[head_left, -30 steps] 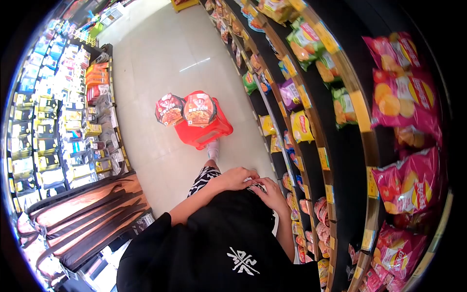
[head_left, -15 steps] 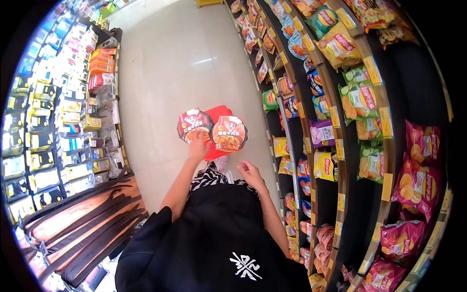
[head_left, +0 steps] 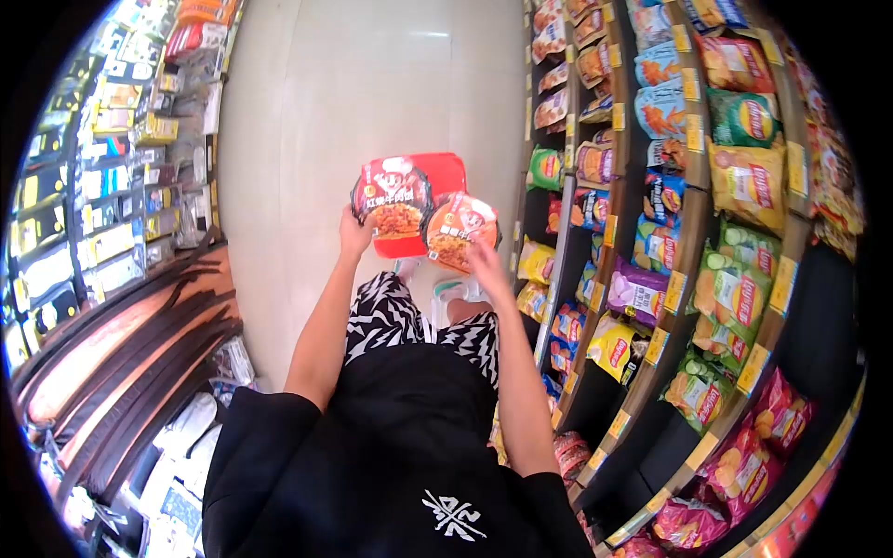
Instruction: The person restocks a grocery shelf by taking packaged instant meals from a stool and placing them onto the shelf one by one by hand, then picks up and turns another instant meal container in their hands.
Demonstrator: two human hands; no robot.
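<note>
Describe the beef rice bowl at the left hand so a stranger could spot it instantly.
On the pale floor beside the snack shelves, find the red plastic stool. Overlapping it in view is the braised beef rice bowl, with the left hand at its edge. Its white caption is unobstructed, whereas the right hand covers part of the other rice bowl.

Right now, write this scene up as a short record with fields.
Left grip: at the left edge of the braised beef rice bowl, fingers partly hidden
Right grip: on the lower right of the orange-topped beef rice bowl
Behind both bowls in view: red plastic stand
Right side of view: Lay's chip bags
Clothing: black T-shirt, black-and-white patterned shorts
</note>
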